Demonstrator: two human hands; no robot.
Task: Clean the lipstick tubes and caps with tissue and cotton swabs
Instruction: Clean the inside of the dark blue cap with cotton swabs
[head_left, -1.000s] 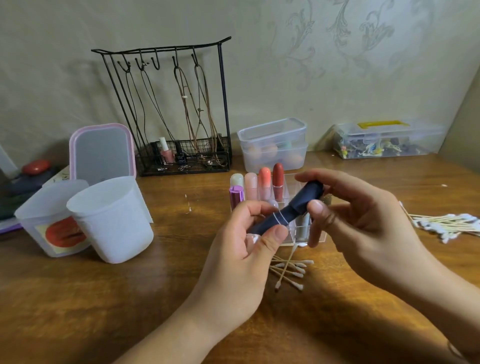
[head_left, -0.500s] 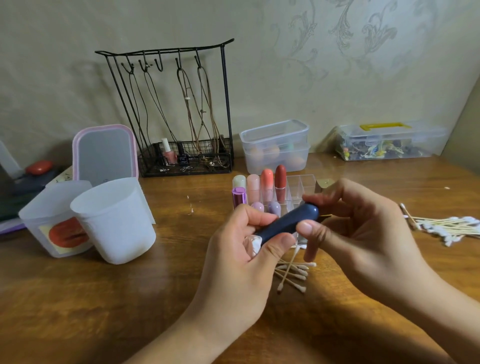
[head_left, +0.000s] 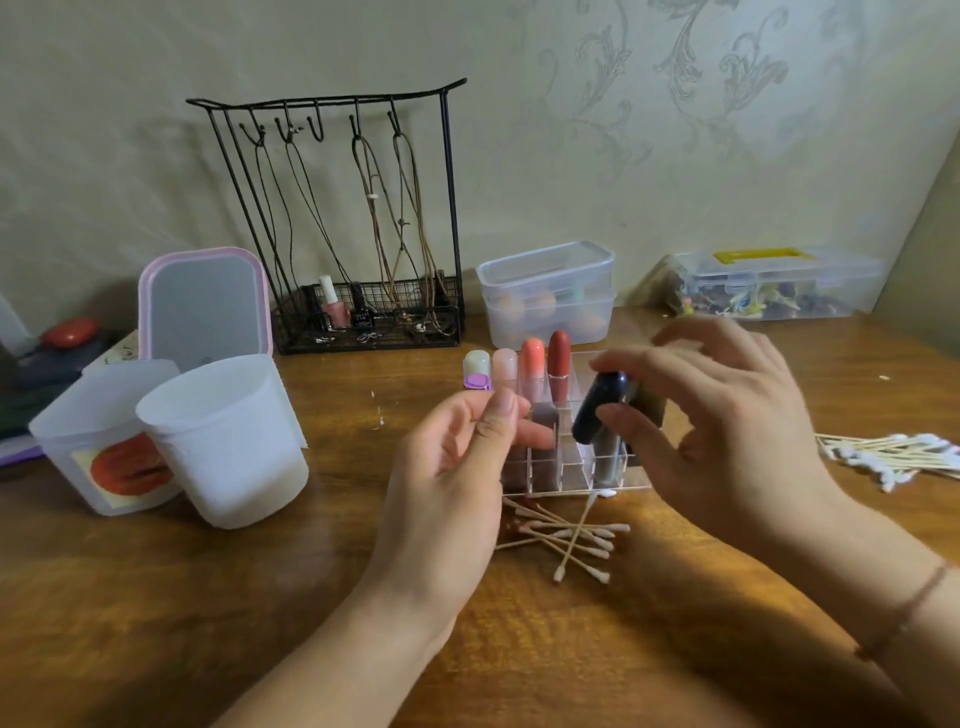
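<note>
My right hand (head_left: 727, 431) pinches a dark blue lipstick tube (head_left: 600, 405) between thumb and fingers, tilted above the clear acrylic organizer (head_left: 571, 467). My left hand (head_left: 457, 467) hovers just left of it with loosely curled fingers and holds nothing. Several lipsticks (head_left: 545, 369) in pale green, pink, coral and red stand in the organizer's back row. Used cotton swabs (head_left: 566, 535) lie in a small pile in front of the organizer. A bundle of clean cotton swabs (head_left: 893, 457) lies at the right edge.
Two white plastic cups (head_left: 228, 441) stand at the left, a pink-rimmed mirror (head_left: 205, 306) behind them. A black wire jewellery rack (head_left: 353, 234) stands at the back with nail polish bottles. Stacked clear boxes (head_left: 545, 291) and a clear storage case (head_left: 769, 286) sit by the wall.
My left hand has let go of the dark blue tube and moved slightly left. My right hand now holds the tube alone and has tipped it more upright over the organizer.
</note>
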